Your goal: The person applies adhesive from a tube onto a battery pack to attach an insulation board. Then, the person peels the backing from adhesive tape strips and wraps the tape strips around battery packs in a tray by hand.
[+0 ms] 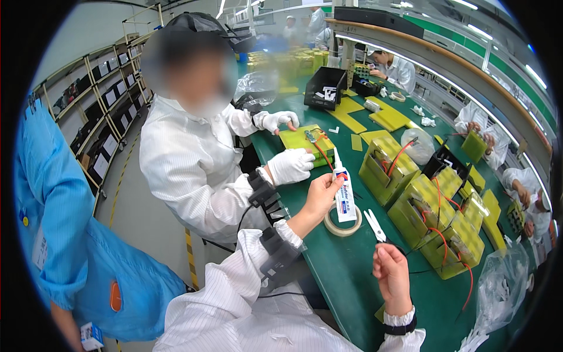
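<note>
My left hand is closed around a white glue tube with red and blue print, its long white nozzle pointing up. In my right hand are scissors with dark handles; their blades stand slightly apart and point away from me. A roll of beige tape lies on the green table just behind the tube's lower end. Beyond the nozzle sits a yellow-green wrapped battery pack with red and black wires. A co-worker's white-gloved hands are at this pack.
Several yellow-green battery packs with loose wires stand to the right on the table. Behind are a black bin and yellow sheets. A clear plastic bag lies at right. A person in blue is at left.
</note>
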`<state>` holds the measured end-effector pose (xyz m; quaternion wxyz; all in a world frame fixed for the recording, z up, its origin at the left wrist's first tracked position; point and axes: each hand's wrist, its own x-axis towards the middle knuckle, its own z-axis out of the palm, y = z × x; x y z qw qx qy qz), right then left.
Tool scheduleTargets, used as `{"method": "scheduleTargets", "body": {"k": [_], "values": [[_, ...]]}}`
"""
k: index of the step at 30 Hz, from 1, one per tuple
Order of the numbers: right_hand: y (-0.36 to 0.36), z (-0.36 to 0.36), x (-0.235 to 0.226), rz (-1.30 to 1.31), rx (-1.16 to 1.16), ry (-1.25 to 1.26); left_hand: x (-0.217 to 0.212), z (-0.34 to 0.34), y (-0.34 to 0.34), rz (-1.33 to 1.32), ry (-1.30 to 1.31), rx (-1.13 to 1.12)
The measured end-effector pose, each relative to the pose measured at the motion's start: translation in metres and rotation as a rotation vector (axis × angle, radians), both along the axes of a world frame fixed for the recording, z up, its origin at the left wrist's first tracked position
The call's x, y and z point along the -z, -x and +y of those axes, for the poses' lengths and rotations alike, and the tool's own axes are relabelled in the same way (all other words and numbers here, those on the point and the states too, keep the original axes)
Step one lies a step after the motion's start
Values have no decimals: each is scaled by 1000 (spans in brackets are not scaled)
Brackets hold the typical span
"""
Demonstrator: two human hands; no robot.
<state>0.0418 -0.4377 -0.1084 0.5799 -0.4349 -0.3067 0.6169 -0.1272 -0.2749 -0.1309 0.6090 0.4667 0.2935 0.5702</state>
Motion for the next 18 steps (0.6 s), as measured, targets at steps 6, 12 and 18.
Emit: {"method": "scheduleTargets", "body": {"k": [6,12,18], "values": [[6,36,10,-360,3,-82,-2,-12,-15,-9,10,59],[9,56,23,-595,59,-183,-10,-34,-32,79,-5,129],[10,55,33,-614,95,-210,-2,-49,-37,85,47,249]]}}
